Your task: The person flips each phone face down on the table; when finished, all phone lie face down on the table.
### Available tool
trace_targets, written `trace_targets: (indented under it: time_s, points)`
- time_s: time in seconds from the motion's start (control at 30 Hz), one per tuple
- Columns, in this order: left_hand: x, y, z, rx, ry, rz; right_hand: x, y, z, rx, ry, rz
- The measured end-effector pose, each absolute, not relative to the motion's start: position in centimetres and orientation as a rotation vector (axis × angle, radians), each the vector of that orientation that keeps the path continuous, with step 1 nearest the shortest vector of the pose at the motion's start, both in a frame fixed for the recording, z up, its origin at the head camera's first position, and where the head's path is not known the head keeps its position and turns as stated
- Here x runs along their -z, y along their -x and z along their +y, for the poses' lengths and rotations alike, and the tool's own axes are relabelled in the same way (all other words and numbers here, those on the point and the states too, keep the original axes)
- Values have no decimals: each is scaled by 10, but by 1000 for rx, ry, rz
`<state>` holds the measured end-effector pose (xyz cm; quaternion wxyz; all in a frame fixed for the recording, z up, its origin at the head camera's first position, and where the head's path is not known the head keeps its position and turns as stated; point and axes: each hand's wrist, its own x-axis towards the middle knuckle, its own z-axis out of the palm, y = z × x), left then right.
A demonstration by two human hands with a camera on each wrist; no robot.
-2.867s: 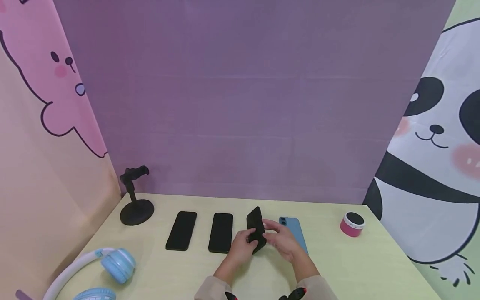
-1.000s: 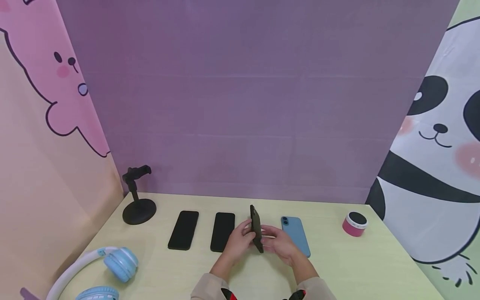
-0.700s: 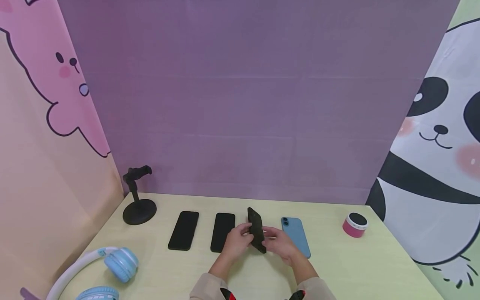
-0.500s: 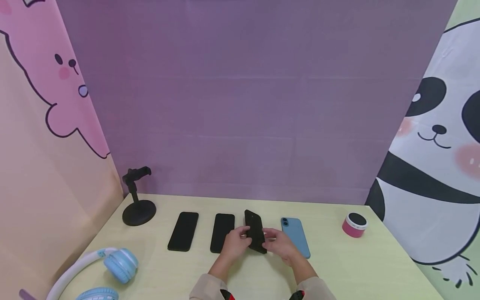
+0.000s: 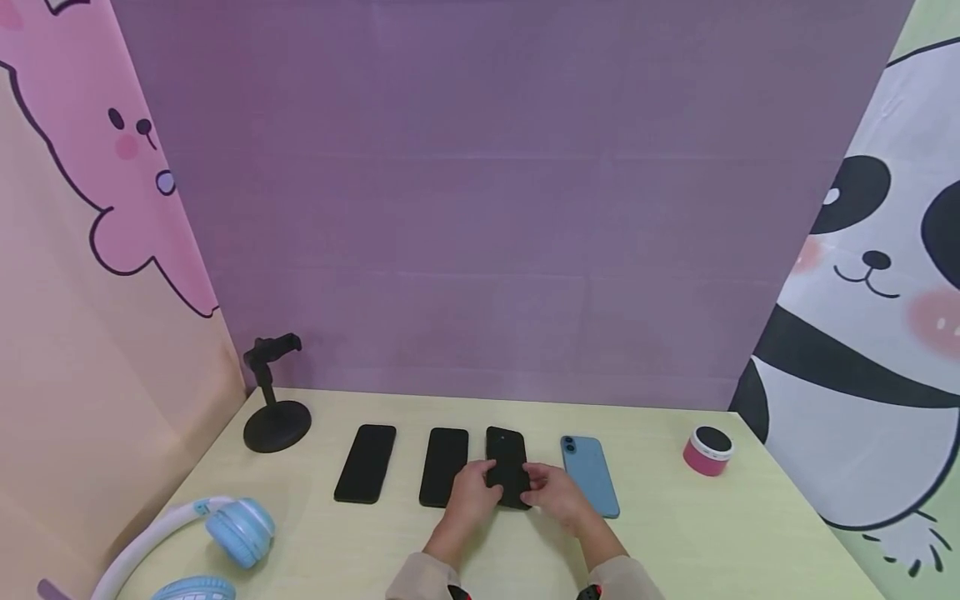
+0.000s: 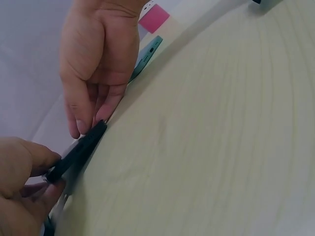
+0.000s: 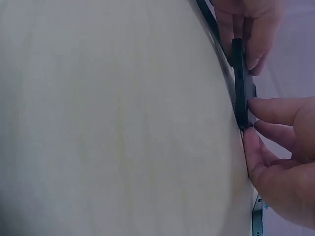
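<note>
A black smartphone is held low over the table between both hands, its back with the camera facing up. My left hand pinches its left edge between thumb and fingers. On the right edge, the thumb and fingertips of my right hand pinch it too. The left wrist view shows the phone at a slant, close over the tabletop. In the right wrist view its long edge is seen between the two hands. Left of it lies another black phone, and right of it a blue phone, camera side up.
A third black phone lies farther left on the pale table. Behind it stands a black stand with a clamp-like head. Blue and white headphones lie front left. A pink and white round device stands at the right.
The held phone was upright and nearly edge-on; it has turned its back upward and come down flatter toward the table, both hands lowering with it. The other phones stayed put.
</note>
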<state>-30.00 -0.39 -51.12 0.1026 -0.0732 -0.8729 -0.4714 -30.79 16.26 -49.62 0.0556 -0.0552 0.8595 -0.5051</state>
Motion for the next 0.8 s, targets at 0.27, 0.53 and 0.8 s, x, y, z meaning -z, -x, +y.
trace_targets:
  time_s: [0.27, 0.53, 0.8]
  points:
    - [512, 298, -2, 1429, 168, -2604, 499, 310, 162, 1505, 180, 2621]
    - [510, 296, 4, 1379, 119, -2650, 495, 310, 160, 1412, 195, 2680]
    - [512, 297, 7, 1429, 78, -2656, 493, 308, 163, 1369, 298, 2718]
